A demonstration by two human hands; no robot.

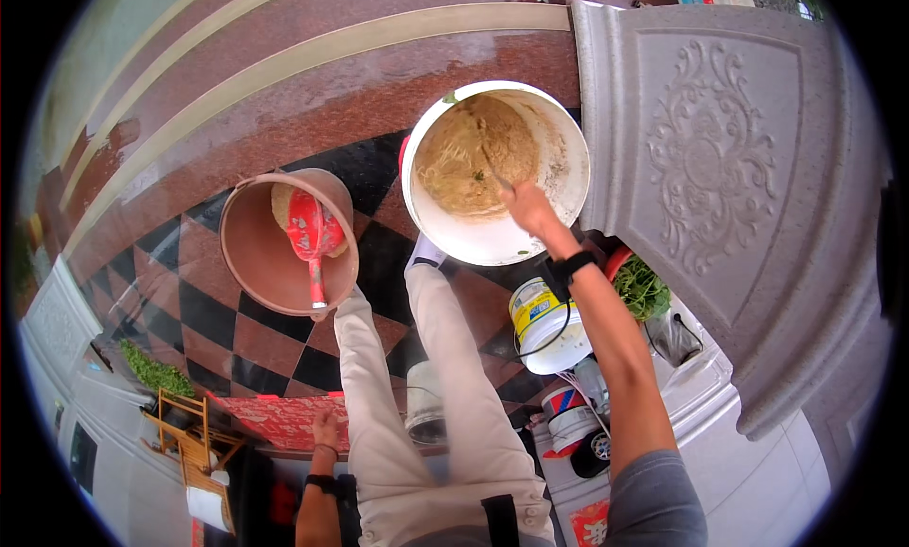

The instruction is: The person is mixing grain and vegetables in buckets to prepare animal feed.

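Observation:
My right hand (531, 207) is closed around the handle of a thin stirring tool (493, 165), whose far end dips into a wet tan mash (465, 149). That mash sits in a large white plastic bucket (566, 204) in front of my feet, with a few green leaf bits on it. My left hand (326, 428) hangs low beside my left leg, and its finger position is too small to make out. To the left stands a brown plastic bucket (245, 245). A worn red scoop (312, 229) rests inside it on dry tan meal (282, 200).
A carved stone pillar base (703, 163) borders the right side. Behind my right arm are a white-and-yellow tub (543, 327), leafy greens (639, 288) and another small bucket (566, 419). A red mat (277, 419) and a wooden chair (188, 451) lie at lower left. Stone steps (319, 99) rise ahead.

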